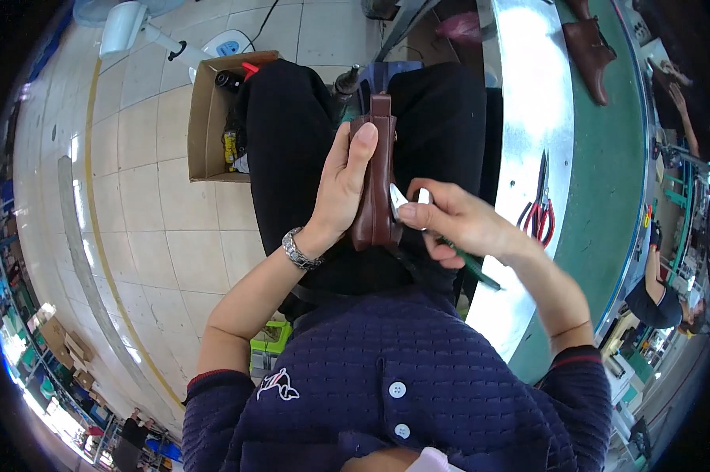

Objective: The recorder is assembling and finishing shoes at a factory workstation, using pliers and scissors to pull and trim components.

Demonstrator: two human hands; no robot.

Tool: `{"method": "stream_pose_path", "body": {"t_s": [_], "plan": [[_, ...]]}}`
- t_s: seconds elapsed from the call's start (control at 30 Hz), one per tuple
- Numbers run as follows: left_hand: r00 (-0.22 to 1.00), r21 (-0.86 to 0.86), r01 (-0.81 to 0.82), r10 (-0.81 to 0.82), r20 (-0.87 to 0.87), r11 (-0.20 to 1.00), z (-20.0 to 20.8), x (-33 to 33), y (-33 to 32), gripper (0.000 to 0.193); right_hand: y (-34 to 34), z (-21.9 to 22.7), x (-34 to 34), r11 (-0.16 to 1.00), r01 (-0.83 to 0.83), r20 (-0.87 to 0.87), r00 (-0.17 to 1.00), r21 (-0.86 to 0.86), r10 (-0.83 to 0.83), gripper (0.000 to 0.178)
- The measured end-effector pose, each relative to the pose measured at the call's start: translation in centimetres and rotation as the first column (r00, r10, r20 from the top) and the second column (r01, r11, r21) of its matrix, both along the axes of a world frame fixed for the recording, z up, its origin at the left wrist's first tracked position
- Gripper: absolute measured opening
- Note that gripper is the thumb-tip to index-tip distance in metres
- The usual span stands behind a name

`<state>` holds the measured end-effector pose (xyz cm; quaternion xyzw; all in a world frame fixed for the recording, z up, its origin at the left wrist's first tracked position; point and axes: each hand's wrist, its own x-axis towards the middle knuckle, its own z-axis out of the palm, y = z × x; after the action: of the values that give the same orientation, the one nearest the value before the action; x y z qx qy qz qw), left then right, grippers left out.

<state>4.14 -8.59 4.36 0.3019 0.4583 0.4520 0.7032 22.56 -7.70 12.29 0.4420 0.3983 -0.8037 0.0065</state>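
Note:
A brown leather boot (381,185) is held between my knees and my chest, its rounded toe end toward me. My left hand (347,177) is closed round its left side, the thumb pressed on the leather. At the boot's right side is my right hand (453,220), closed on a slim tool with a dark green handle (481,272). A pale, pointed piece (396,198) shows between my right thumb and the leather; I cannot tell whether it belongs to that tool. The boot's underside is hidden.
Red-handled scissors (539,220) lie on the shiny metal bench edge (520,102) at my right. Beyond it, a brown boot (589,59) rests on a green conveyor belt (599,157). A cardboard box (205,141) stands left of my legs, near a fan (127,27).

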Motion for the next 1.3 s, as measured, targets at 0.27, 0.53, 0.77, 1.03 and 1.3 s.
{"method": "stream_pose_path", "body": {"t_s": [0.27,0.53,0.77,1.03,1.3], "plan": [[0.994,0.028,0.103,-0.104,0.024,0.994,-1.5,-0.7,1.1,0.054,-1.3,-2.3,2.7,0.837,0.334,0.239,0.853,0.433,-0.464,0.037],[0.986,-0.043,0.055,-0.047,0.162,0.998,-0.6,-0.7,1.1,0.041,-0.3,-7.9,16.0,0.689,-0.511,0.834,0.110,0.514,-0.540,0.045],[0.990,-0.034,0.081,-0.077,0.114,0.996,0.3,-0.7,0.4,0.040,-1.8,-4.7,8.6,0.532,-0.179,0.470,0.739,0.828,-0.482,0.047],[0.996,0.074,0.087,-0.085,-0.035,0.993,-0.4,0.6,-1.8,0.048,-1.7,0.6,-0.4,0.752,-0.174,0.279,0.960,0.636,-0.014,0.061],[0.995,0.027,0.098,-0.098,0.010,0.995,-0.2,-0.8,-1.5,0.051,-3.5,0.4,-3.1,0.492,-0.376,0.466,0.882,0.786,-0.071,0.057]]}}
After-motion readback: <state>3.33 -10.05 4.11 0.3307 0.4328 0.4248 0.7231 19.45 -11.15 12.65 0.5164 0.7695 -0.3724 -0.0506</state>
